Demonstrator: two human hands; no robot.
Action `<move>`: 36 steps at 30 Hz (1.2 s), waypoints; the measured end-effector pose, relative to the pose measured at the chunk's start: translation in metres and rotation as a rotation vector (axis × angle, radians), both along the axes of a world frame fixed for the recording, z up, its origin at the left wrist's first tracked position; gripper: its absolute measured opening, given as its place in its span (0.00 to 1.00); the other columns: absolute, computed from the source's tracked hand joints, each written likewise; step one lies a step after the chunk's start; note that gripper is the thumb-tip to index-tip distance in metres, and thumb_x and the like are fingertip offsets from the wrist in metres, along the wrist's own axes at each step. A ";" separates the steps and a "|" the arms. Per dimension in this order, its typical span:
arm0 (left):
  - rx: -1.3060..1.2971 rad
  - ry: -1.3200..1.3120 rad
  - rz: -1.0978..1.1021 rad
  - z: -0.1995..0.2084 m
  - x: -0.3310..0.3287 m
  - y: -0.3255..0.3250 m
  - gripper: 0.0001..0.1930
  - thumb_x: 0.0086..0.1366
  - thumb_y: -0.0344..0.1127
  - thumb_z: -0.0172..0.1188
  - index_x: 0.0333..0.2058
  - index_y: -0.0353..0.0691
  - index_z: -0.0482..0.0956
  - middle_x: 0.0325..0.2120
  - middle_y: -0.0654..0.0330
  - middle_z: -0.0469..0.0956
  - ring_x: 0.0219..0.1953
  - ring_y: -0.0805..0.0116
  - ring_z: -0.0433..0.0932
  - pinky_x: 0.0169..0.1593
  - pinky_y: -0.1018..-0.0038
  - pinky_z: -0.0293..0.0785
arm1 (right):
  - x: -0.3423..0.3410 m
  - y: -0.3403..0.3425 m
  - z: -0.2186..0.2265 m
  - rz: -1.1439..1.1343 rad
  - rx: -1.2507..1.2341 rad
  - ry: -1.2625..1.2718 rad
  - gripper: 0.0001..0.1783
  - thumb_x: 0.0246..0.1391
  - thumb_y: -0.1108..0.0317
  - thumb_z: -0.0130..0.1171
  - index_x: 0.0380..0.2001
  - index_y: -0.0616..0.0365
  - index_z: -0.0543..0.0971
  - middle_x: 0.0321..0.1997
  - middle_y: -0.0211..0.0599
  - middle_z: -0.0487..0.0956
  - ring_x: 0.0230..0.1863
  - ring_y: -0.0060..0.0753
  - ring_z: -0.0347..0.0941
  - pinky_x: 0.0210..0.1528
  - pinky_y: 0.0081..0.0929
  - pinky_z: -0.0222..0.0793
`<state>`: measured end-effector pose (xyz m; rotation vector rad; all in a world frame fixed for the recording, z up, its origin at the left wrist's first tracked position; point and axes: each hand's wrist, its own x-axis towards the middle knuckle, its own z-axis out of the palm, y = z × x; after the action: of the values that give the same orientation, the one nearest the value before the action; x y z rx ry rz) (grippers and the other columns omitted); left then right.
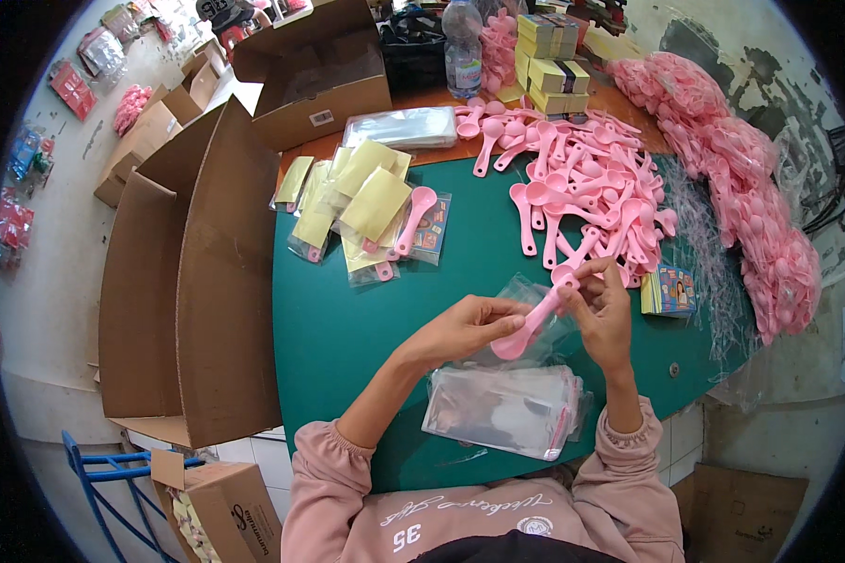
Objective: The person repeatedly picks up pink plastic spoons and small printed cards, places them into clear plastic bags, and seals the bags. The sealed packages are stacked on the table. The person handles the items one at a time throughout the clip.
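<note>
Hand on the left (469, 327) pinches a clear bag (526, 289), just beside the bowl end of the pink spoon (537, 322). Between both hands, its long axis slants away rightward to the handle, gripped narrowly by the hand on the right (603, 317), above the worktop (643, 380)

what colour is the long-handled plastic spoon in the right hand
The long-handled plastic spoon is light pink, seen in the head view.

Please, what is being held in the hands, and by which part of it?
The right hand holds a pink spoon near the end of its handle. The left hand is beside the spoon and a clear bag; its grip is unclear.
</note>
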<state>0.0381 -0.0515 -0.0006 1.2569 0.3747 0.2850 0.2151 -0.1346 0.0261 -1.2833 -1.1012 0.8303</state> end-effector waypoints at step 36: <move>0.030 0.049 0.089 0.023 -0.004 0.001 0.17 0.67 0.41 0.43 0.40 0.31 0.74 0.32 0.58 0.77 0.34 0.80 0.72 0.40 0.84 0.69 | 0.023 -0.021 0.048 -0.261 0.008 -0.231 0.10 0.50 0.77 0.53 0.38 0.62 0.72 0.30 0.28 0.76 0.26 0.13 0.69 0.24 0.12 0.65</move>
<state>0.0343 -0.0501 0.0226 1.2799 0.4711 0.3368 0.2383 -0.1553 0.0745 -1.5056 -1.0854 0.4907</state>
